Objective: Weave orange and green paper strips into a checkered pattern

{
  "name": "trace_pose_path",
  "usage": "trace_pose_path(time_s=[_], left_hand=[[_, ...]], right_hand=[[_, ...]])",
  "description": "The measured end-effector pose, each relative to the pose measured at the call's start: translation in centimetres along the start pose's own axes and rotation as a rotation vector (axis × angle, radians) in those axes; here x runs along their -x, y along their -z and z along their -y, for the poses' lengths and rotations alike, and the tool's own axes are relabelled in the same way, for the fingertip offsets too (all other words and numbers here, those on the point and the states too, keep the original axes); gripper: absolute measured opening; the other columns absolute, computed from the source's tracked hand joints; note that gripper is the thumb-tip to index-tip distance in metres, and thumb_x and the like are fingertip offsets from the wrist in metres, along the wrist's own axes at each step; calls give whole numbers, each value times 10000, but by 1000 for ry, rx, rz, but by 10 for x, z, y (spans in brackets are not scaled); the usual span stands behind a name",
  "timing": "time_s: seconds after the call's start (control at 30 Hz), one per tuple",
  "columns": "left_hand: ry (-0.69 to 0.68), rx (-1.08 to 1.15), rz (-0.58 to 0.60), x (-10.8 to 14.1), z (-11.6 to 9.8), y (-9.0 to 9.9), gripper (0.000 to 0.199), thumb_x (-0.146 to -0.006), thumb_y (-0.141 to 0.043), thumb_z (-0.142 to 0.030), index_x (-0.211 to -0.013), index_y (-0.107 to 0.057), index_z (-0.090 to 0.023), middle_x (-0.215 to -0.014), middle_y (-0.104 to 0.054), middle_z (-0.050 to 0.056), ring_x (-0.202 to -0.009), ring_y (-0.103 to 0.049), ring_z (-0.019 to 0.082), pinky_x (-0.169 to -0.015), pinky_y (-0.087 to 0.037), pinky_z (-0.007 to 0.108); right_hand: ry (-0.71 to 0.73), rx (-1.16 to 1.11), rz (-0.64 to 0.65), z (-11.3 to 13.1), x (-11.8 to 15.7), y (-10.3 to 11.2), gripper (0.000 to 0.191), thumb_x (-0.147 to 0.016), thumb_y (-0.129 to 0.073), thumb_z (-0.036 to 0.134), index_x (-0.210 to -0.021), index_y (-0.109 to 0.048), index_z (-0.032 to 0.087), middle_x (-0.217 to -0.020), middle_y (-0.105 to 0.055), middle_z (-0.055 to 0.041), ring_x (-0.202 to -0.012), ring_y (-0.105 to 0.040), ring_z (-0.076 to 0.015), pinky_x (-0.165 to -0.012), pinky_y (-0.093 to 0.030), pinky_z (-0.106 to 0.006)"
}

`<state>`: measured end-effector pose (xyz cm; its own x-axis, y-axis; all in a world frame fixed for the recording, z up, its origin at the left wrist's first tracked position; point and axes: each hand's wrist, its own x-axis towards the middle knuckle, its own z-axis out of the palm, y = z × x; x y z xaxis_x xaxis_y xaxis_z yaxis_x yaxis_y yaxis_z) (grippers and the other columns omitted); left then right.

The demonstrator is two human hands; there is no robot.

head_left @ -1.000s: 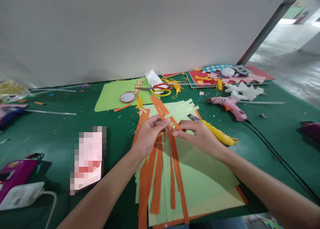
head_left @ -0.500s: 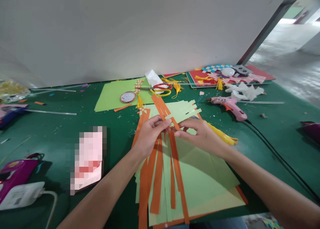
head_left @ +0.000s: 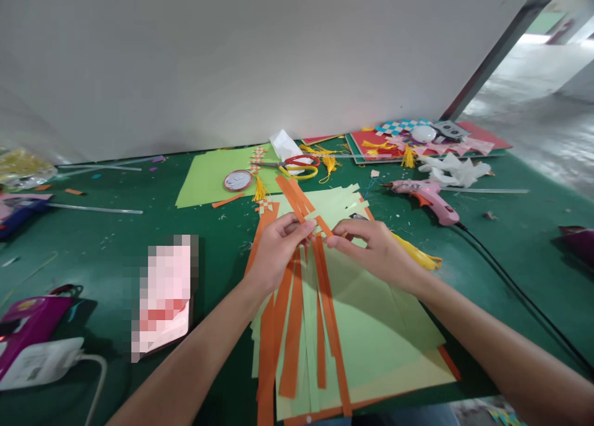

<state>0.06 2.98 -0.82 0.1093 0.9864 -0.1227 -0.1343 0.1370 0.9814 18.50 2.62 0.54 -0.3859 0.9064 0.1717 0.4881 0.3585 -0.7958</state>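
Observation:
My left hand [head_left: 284, 247] pinches a small weave of orange paper strips [head_left: 295, 197] crossed by light green paper strips [head_left: 338, 204]. Thumb and fingers of my right hand [head_left: 364, 243] are closed on the lower right end of an orange strip in that weave. Beneath both hands lies a stack of light green paper sheets [head_left: 385, 327], with loose orange strips [head_left: 291, 345] and pale green strips spread along its left side. Part of the weave is hidden behind my left fingers.
Scissors [head_left: 301, 166], a round tape roll [head_left: 237, 180] and a yellow tassel [head_left: 260, 189] lie behind the stack. A pink glue gun [head_left: 431, 200] with a black cord rests at right. To the left are a blurred-out phone [head_left: 164, 296] and a magenta device [head_left: 34, 321].
The orange strips in the weave have tilted a little further to the left. Both hands keep their grip and have shifted only slightly.

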Motion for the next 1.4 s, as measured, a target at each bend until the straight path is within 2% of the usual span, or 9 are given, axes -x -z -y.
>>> trace_pose_path(time_s=[0.3, 0.5, 0.67, 0.87, 1.13, 1.4], left_hand=[[-82, -117, 25, 2, 1, -2, 174, -802, -710, -354, -787, -679, -183, -709, -648, -12, -684, -590, 122, -695, -455, 238], [-83, -115, -17, 1, 0, -1, 220, -792, -718, -361, -704, -625, -182, -644, -626, -18, -642, -577, 123, -659, -440, 243], [-64, -57, -41, -1, 1, 0, 236, -787, -725, -372, -691, -619, -184, -635, -619, -21, -628, -574, 115, -656, -437, 247], [-41, 0, -38, -1, 0, 2, 243, -789, -731, -349, -676, -601, -178, -612, -604, -33, -619, -576, 99, -645, -439, 230], [-26, 93, -31, -2, 0, 2, 225, -793, -727, -307, -685, -591, -165, -646, -597, -35, -659, -600, 90, -665, -461, 209], [-26, 116, -20, -3, 0, 3, 210, -792, -730, -293, -693, -600, -162, -654, -607, -33, -660, -601, 83, -655, -465, 196]], right_hand=[[-79, -38, -22, 0, 1, 0, 308, -901, -524, 351, -651, -589, 183, -610, -572, 11, -580, -476, -119, -567, -360, -249], [-174, -36, -109, -3, 0, 3, 248, -866, -553, 333, -684, -622, 180, -576, -513, 33, -549, -403, -103, -529, -319, -246], [-233, -15, -191, -6, -1, 9, 278, -862, -547, 361, -658, -598, 179, -550, -462, 38, -522, -373, -99, -501, -285, -250], [-203, 88, -270, -12, -4, 17, 260, -864, -537, 335, -661, -584, 179, -548, -479, 33, -514, -378, -99, -501, -285, -248], [-111, 217, -222, -17, -4, 35, 187, -873, -509, 275, -728, -596, 194, -663, -586, 19, -584, -437, -114, -568, -333, -255], [-79, 154, -211, -21, -6, 41, 200, -881, -496, 249, -690, -541, 206, -718, -598, 15, -675, -493, -135, -638, -367, -261]])
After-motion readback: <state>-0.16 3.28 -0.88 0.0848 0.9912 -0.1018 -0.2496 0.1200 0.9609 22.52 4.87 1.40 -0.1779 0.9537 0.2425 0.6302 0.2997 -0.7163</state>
